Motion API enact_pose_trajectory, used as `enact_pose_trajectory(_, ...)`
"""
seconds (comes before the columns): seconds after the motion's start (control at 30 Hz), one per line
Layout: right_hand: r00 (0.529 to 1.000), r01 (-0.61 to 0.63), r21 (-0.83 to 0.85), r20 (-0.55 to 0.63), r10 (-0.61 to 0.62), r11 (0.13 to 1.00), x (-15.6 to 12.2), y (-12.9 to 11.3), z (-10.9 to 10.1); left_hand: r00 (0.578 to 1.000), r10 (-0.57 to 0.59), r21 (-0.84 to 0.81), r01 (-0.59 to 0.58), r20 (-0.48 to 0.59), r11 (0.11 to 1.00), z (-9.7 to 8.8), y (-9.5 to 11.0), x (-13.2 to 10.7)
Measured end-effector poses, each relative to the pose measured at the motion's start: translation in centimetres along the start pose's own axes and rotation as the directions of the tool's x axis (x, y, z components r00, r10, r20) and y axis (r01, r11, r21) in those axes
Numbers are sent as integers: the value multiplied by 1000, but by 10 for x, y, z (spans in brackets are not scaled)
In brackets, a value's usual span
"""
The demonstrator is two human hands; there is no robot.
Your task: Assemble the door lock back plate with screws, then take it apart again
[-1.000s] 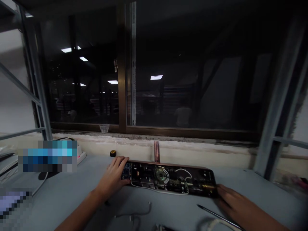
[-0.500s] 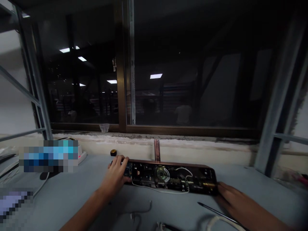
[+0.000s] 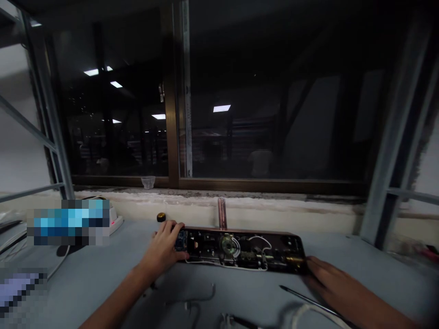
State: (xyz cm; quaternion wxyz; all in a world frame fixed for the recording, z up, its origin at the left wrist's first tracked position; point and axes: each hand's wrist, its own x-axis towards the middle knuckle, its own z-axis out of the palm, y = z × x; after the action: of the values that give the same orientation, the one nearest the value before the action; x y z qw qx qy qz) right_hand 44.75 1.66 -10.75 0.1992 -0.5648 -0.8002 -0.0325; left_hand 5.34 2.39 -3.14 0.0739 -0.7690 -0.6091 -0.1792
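A long black door lock panel point(image 3: 245, 251) lies crosswise before me, its inner side showing. Inside are a round mechanism point(image 3: 229, 246), a thin white wire point(image 3: 226, 267) and a blue circuit board point(image 3: 181, 242) at the left end. A copper-coloured handle point(image 3: 222, 214) sticks out from its far edge. My left hand point(image 3: 167, 242) is closed round the left end, fingers over the far edge and thumb at the near edge. My right hand point(image 3: 324, 276) grips the right end; its fingertips are partly hidden. A dark pen-like screwdriver point(image 3: 302, 297) lies beside my right hand.
Loose cables point(image 3: 195, 297) and a dark tool point(image 3: 242, 322) lie on the grey table near me. A small black-and-gold knob point(image 3: 161, 217) stands behind my left hand. A clear cup point(image 3: 148, 182) sits on the window sill. Metal posts point(image 3: 389, 160) rise at both sides.
The door lock panel has shifted slightly left, and its near edge is a little higher in view. Both hands have kept their grip. The white wire now lies closer along the panel's near edge.
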Motion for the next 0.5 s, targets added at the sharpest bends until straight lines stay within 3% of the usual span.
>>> enact_pose_trajectory(0.37, 1000, 8, 12, 23, -8, 1000, 1, -8, -8, 986, -165, 21, 165, -4, 986, -3, 15, 3)
enact_pose_trajectory(0.5, 996, -7, -26, 91, 10, 1000, 2, -13, -12, 980, -196, 10, 196, -10, 980, -3, 20, 4)
